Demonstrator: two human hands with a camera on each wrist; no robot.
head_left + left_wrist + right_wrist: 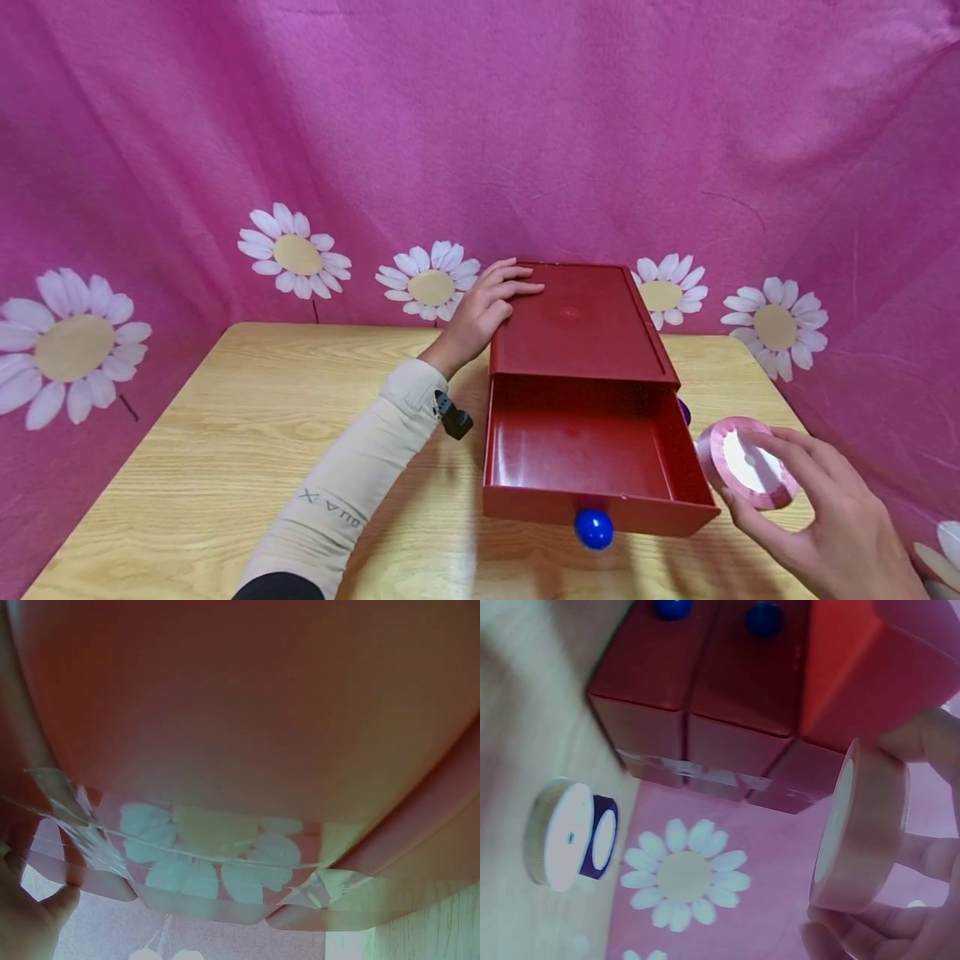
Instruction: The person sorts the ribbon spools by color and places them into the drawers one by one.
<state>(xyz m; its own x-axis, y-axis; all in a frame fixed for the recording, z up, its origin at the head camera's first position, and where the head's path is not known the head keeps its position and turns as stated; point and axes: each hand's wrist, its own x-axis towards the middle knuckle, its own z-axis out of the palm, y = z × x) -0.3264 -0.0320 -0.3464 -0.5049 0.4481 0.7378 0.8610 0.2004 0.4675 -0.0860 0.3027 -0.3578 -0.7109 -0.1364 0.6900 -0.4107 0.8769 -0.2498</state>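
A red plastic drawer unit (585, 333) stands on the table, its top drawer (540, 504) pulled out toward me and bare inside. The drawer's front carries a round blue knob (594, 530). My left hand (483, 310) rests on the unit's upper left edge, fingers extended over the top. To the right of the drawer, my right hand (847, 508) holds a spool of pink ribbon (720, 467) between thumb and fingers. The right wrist view shows the spool (874, 832) side-on, in the grip of the fingers. In the left wrist view the unit's red side (247, 697) fills most of the picture.
Right of the unit, a white-faced spool with a gold rim (568, 834) and a dark blue spool (600, 836) stand on the wooden table (262, 433). Two lower drawers with blue knobs (763, 620) appear closed. A pink cloth with daisies (480, 125) hangs behind.
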